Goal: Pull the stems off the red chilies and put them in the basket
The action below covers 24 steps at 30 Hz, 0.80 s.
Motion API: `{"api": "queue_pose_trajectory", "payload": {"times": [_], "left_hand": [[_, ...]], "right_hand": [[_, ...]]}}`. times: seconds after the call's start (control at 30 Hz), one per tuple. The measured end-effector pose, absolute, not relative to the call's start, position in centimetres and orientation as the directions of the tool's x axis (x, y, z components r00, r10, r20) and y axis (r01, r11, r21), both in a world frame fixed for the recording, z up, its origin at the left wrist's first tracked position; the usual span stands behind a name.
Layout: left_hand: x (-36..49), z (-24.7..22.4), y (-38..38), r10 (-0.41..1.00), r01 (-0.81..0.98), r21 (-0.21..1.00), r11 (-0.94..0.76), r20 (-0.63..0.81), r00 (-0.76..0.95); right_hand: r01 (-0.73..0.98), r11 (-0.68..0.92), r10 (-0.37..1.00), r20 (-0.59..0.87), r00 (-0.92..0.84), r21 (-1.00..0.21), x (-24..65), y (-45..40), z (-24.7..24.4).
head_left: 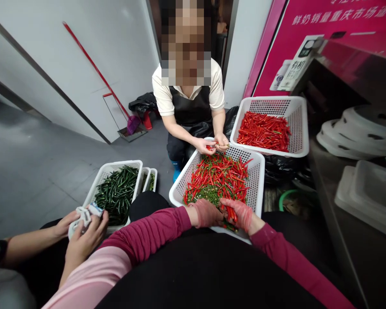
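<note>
My gloved left hand [207,213] is closed above the near end of a white perforated basket [259,184]. Its fingertips point toward my other hand, and what they pinch, if anything, is hidden. Several red chili peppers [232,214] are gathered in my right hand [242,214], which wears a thin, reddish see-through glove. Both hands are close together. Beneath and beyond them, a heap of red chilies [225,178] fills the basket, with a pile of green stems [206,194] on the near left of it.
Opposite me a person [193,107] handles a chili over the same basket. Trimmed red chilies lie in another basket [300,116] at the back right. Dark green peppers [119,193] fill a basket at left, beside another person's hands [86,231] holding something whitish. A metal counter [328,223] borders the right.
</note>
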<state>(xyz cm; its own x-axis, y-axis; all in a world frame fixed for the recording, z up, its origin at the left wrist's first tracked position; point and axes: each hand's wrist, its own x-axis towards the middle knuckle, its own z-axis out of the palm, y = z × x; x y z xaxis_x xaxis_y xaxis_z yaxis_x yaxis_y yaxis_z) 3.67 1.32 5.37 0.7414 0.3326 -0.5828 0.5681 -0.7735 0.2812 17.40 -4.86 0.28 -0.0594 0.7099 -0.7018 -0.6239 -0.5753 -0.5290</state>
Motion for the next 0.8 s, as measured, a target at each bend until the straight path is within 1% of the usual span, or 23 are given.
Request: {"api": "queue_pose_trajectory", "payload": {"times": [0.03,0.07,0.1,0.13,0.17,0.23,0.3,0.33,0.5,0.63,0.8], "left_hand": [[3.5,5.6,1.6,0.305,0.515,0.253,-0.819,-0.569,0.764],[3.4,5.8,2.1,0.319,0.496,0.224,-0.839,-0.536,0.782],[3.3,6.0,2.7,0.369,0.518,0.207,-0.83,-0.491,0.789],[3.4,6.0,3.5,0.441,0.577,0.196,-0.793,-0.469,0.765],[3.6,5.8,4.5,0.537,0.677,0.182,-0.713,-0.479,0.695],[4.5,5.1,6.4,0.699,0.875,0.14,-0.464,-0.549,0.459],[5.7,4.1,8.1,0.776,0.956,0.124,-0.265,-0.562,0.288],[6.3,3.5,8.7,0.796,0.969,0.124,-0.215,-0.552,0.247],[8.8,0.6,10.0,0.819,0.973,0.169,-0.158,-0.528,0.225],[9.7,-0.9,10.1,0.817,0.971,0.216,-0.102,-0.539,0.205],[10.0,-1.4,10.1,0.805,0.976,0.215,-0.047,-0.57,0.165]], "right_hand": [[-0.652,-0.561,0.709,-0.703,-0.06,-0.51,17.8,-4.7,0.5],[-0.682,-0.531,0.718,-0.695,-0.047,-0.503,18.3,-4.4,0.8],[-0.709,-0.496,0.727,-0.686,-0.023,-0.501,18.7,-4.2,1.0],[-0.732,-0.459,0.737,-0.676,0.002,-0.503,19.2,-4.0,1.1],[-0.749,-0.427,0.746,-0.665,0.025,-0.506,19.5,-3.9,1.2],[-0.766,-0.385,0.753,-0.655,0.062,-0.515,20.0,-3.8,1.1],[-0.777,-0.36,0.753,-0.653,0.085,-0.517,20.2,-3.8,0.8],[-0.78,-0.353,0.746,-0.658,0.098,-0.516,20.1,-3.9,0.7],[-0.791,-0.35,0.695,-0.705,0.139,-0.501,19.7,-3.8,0.0],[-0.794,-0.342,0.698,-0.702,0.144,-0.503,19.5,-3.7,0.1],[-0.807,-0.332,0.706,-0.696,0.131,-0.488,19.5,-3.6,0.4]]}}
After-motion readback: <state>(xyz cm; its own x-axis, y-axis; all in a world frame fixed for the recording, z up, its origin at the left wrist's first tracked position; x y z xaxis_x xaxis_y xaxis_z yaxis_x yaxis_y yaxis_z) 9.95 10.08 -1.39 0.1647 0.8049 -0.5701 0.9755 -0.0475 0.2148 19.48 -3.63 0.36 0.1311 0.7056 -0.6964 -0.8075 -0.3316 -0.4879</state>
